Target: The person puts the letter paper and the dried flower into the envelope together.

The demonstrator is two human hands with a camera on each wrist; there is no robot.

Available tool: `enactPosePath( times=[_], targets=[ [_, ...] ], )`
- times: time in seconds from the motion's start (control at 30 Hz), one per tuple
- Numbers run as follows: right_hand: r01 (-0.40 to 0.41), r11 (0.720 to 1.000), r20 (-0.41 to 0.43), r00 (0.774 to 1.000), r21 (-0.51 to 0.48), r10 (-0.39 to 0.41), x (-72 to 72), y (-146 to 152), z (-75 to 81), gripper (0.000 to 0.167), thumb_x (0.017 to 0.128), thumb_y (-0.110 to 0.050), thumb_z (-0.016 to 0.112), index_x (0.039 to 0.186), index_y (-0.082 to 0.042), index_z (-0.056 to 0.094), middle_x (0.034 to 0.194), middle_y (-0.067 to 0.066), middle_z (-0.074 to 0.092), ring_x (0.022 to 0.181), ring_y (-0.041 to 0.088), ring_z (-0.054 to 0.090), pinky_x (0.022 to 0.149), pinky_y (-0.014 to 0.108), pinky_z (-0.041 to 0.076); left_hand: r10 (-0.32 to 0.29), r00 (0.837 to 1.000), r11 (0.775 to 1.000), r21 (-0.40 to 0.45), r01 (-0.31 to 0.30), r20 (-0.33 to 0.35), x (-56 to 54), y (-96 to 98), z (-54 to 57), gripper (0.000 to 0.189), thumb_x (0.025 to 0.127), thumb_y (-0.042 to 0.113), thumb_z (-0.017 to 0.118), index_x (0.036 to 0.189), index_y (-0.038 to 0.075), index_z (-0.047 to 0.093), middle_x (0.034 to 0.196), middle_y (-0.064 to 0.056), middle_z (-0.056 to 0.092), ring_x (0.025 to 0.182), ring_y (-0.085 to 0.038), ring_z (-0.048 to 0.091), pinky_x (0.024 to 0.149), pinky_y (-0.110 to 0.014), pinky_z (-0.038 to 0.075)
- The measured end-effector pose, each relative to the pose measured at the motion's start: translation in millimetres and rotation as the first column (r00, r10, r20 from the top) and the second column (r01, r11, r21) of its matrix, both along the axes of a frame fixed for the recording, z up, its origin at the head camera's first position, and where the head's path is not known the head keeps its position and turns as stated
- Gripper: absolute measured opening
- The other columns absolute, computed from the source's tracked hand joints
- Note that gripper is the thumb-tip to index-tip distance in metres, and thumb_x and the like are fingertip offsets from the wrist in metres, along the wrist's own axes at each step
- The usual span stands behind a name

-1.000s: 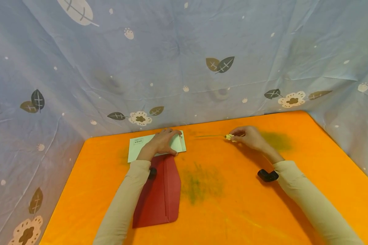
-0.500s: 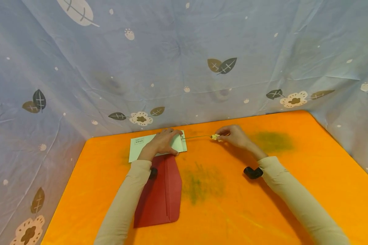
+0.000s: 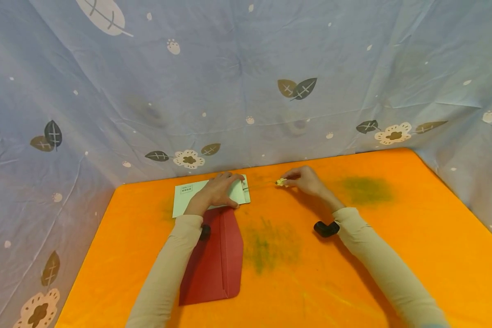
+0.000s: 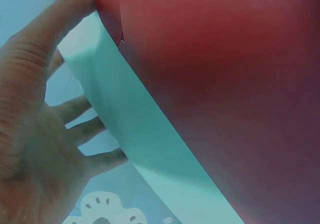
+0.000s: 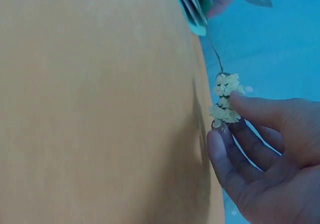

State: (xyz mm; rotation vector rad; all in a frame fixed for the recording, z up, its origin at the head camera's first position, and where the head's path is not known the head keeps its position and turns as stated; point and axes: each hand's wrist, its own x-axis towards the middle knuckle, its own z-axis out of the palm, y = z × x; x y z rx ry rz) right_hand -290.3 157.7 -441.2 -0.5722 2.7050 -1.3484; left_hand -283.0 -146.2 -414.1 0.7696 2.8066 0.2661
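My right hand point(image 3: 309, 181) pinches a small dried flower sprig point(image 5: 226, 102) by its pale yellow blossoms, between thumb and fingers. Its thin stem point(image 5: 215, 49) points left and reaches the mouth of a pale green envelope point(image 3: 183, 200) at the back of the table. In the right wrist view that mouth gapes, with several paper layers visible in it. My left hand point(image 3: 218, 190) spans the envelope near its mouth, gripping it with the thumb on the near edge and fingertips on the far edge. The stem's tip is hidden by the envelope.
A red envelope point(image 3: 209, 273) lies nearer me under my left wrist, flap to the right, touching or just under the green one. The orange tabletop point(image 3: 352, 273) has greenish smudges. A patterned blue cloth point(image 3: 238, 114) rises behind and at both sides.
My right hand has moved left with the flower sprig, bringing the stem from apart from the pale green envelope into its mouth. My left hand stays in place on the envelope.
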Motion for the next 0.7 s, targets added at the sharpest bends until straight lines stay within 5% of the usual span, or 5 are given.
enactPosePath(
  times=[0.3, 0.53, 0.7],
  targets=[
    [0.076, 0.984, 0.200, 0.979, -0.161, -0.043, -2.0, -11.0, -4.3, 0.027, 0.093, -0.014, 0.069, 0.113, 0.003, 0.071, 0.108, 0.019, 0.071, 0.091, 0.028, 0.068, 0.072, 0.028, 0.055, -0.005, 1.000, 1.000, 0.005, 0.005, -0.007, 1.1, 0.2, -0.3, 0.082, 0.074, 0.038, 0.086, 0.143, 0.023, 0.044, 0.141, -0.014, 0.045, 0.128, -0.036, 0.042, 0.103, -0.057, 0.036],
    [0.112, 0.957, 0.231, 0.972, -0.266, -0.049, -1.2, -18.3, -8.3, 0.022, 0.090, -0.015, 0.072, 0.107, 0.000, 0.075, 0.101, 0.011, 0.074, 0.085, 0.016, 0.067, 0.072, 0.025, 0.055, -0.008, 1.000, 1.000, 0.003, 0.008, -0.015, 0.8, 0.3, -2.9, 0.081, 0.074, 0.038, 0.086, 0.143, 0.024, 0.044, 0.140, -0.014, 0.045, 0.128, -0.036, 0.042, 0.103, -0.058, 0.036],
    [0.168, 0.933, 0.303, 0.951, -0.318, -0.068, -2.3, -29.4, -10.7, 0.027, 0.091, -0.010, 0.071, 0.113, 0.004, 0.071, 0.109, 0.019, 0.071, 0.086, 0.019, 0.069, 0.077, 0.030, 0.057, 0.001, 1.000, 1.000, 0.003, -0.001, -0.014, 1.8, 0.1, -3.9, 0.083, 0.074, 0.039, 0.086, 0.145, 0.024, 0.043, 0.142, -0.013, 0.044, 0.130, -0.036, 0.041, 0.103, -0.058, 0.036]
  ],
)
